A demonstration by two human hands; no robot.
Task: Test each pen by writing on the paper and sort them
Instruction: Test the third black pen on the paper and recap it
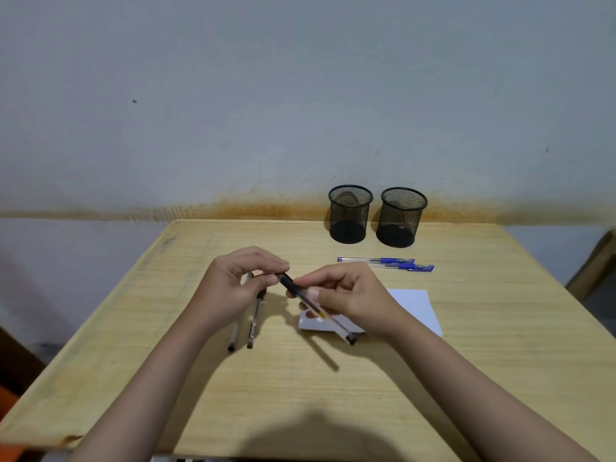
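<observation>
Black pen (301, 293) over the paper (416, 305): light, stiff, slippery. R hand (346, 295) pinches middle, L hand (233, 281) pinches cap end.

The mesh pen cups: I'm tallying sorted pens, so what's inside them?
Both mesh pen cups look empty; only dark bases show through the mesh. No pen sticks out.

Counter and stained wall

A pale wooden counter (333, 395) stands against a grey wall (266, 95); a rusty orange stain (266, 208) runs along the wall just above the counter's far edge.
</observation>
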